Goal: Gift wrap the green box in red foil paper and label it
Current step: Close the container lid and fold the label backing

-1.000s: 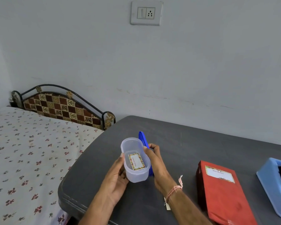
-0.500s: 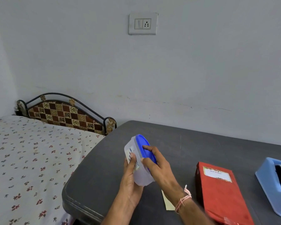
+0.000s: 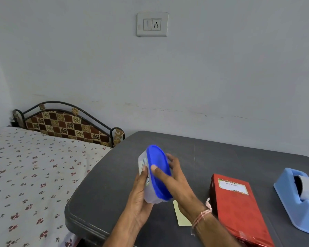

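Note:
The box wrapped in red foil (image 3: pixel 239 209) lies on the dark table (image 3: pixel 221 154) to the right of my hands, with a "Best Wishes" label (image 3: pixel 232 186) stuck near its far end. I hold a clear oval plastic container (image 3: pixel 147 191) tilted above the table. My left hand (image 3: pixel 139 196) grips its body from below. My right hand (image 3: pixel 175 177) grips the blue lid (image 3: pixel 158 168), thumb pressing on top of it. What is inside the container is hidden.
A blue tape dispenser (image 3: pixel 300 198) stands at the table's right edge. A pale slip of paper (image 3: pixel 181 216) lies under my right wrist. A bed with a floral sheet (image 3: pixel 34 175) adjoins the table on the left.
The open container showed a label inside and the blue lid stood beside it. My right hand has brought the lid onto the container, which is now tilted with the lid facing me.

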`<state>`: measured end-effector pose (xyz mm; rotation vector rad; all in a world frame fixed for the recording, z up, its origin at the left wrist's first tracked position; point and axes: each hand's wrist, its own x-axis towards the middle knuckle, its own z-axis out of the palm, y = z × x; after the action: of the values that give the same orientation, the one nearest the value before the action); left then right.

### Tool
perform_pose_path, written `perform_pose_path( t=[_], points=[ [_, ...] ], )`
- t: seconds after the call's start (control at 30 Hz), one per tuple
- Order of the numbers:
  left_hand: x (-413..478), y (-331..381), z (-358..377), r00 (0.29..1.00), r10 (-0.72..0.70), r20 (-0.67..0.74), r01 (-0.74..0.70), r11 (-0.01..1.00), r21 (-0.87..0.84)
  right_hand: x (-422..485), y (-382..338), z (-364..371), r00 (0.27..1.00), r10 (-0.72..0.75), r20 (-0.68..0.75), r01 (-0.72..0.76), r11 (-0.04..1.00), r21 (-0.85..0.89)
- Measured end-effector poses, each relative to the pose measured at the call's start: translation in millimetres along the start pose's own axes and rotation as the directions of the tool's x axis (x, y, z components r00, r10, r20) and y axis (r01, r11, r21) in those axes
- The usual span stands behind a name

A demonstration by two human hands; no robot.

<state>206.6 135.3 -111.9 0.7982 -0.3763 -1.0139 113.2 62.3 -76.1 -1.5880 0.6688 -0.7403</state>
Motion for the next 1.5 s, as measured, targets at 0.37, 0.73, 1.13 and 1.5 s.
perform_pose_path(
  t=[0.37,0.73,1.13,1.5],
  points=[
    [-11,14,17,0.996,-0.089,-0.001,0.079,0.870,0.486,37,2,-19,0.931,0.325,-0.166,-0.232,0.878,0.419],
    [3,-14,5,0.958,0.275,-0.079,-0.109,0.607,0.787,34,18,-12,0.914,0.162,-0.373,-0.188,0.982,-0.033],
    [17,-8,2,0.859,0.439,-0.264,-0.113,0.666,0.737,18,35,27,0.913,0.138,-0.385,-0.150,0.989,-0.001],
    [28,9,-41,0.838,0.353,-0.417,0.029,0.733,0.680,7,66,33,0.982,0.164,0.094,-0.171,0.983,0.065]
  ],
)
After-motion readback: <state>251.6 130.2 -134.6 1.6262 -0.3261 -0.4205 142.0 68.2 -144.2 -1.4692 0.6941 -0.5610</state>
